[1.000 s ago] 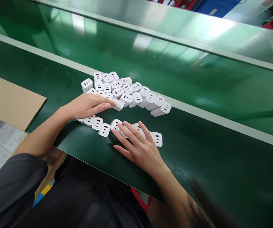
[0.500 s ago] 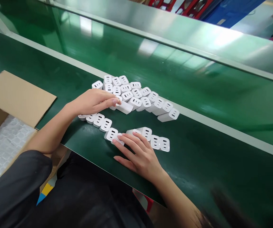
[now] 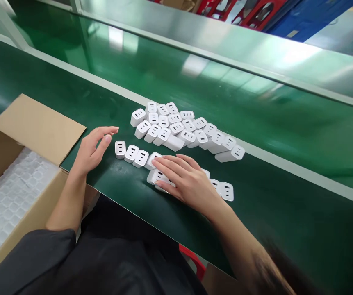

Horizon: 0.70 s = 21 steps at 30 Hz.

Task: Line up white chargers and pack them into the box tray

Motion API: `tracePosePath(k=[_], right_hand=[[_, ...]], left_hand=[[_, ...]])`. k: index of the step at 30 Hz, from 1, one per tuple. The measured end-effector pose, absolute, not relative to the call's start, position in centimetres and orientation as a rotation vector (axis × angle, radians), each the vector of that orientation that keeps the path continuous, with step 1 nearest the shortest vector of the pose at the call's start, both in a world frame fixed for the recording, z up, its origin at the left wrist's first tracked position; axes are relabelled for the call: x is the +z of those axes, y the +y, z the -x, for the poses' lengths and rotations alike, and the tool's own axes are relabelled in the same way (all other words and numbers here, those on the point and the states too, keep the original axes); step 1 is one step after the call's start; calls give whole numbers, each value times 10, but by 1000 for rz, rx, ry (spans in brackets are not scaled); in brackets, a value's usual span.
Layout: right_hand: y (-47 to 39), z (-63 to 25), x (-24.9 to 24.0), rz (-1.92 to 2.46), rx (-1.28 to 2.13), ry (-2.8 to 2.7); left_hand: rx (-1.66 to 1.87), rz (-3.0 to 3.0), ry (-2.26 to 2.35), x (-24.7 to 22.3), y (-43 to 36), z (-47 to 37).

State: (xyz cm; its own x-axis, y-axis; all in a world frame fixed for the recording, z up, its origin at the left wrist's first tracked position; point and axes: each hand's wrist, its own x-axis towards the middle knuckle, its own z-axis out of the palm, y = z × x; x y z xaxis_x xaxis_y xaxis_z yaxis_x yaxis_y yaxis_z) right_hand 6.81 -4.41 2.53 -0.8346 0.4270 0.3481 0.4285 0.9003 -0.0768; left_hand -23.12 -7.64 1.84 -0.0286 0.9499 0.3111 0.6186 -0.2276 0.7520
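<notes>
Several white chargers [image 3: 176, 128] stand packed together near the back strip of the green work surface [image 3: 287, 213], with one lying on its side among them. Closer to me, a looser row of white chargers [image 3: 131, 153] runs to the right. My left hand [image 3: 93, 148] is just left of this row, holding nothing, its thumb and fingers apart. My right hand [image 3: 187, 178] lies over the middle of the row, palm down with fingers stretched out, touching chargers and hiding some of them.
An open cardboard box [image 3: 41, 196] at the left holds a tray of clear plastic pockets [image 3: 13, 200]; its flap [image 3: 41, 127] lies over the surface. Beyond a pale rail [image 3: 108, 87] is a green panel. Red stools [image 3: 256, 14] and a blue object [image 3: 311, 18] stand behind.
My left hand has moved left and off the back group of chargers, opening up. My right hand has slid over the front row, where chargers have shifted. The whole view has shifted slightly.
</notes>
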Motion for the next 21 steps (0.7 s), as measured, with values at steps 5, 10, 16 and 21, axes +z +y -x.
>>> tracePosePath(k=[5,10,16,21], right_hand=[[-39,-95,20,790,-28,-2652],[-48,-118,16,901,9,-2608],[-56,-126,11,905,60,-2578],[-56,-128,11,954,38,-2594]], left_hand=[[953,-1842,1573,2,-89,240],[730,-1803,1547,3,-86,234],[685,-1828,1503,6,-79,230],[683,-1896,1370,2,-79,231]])
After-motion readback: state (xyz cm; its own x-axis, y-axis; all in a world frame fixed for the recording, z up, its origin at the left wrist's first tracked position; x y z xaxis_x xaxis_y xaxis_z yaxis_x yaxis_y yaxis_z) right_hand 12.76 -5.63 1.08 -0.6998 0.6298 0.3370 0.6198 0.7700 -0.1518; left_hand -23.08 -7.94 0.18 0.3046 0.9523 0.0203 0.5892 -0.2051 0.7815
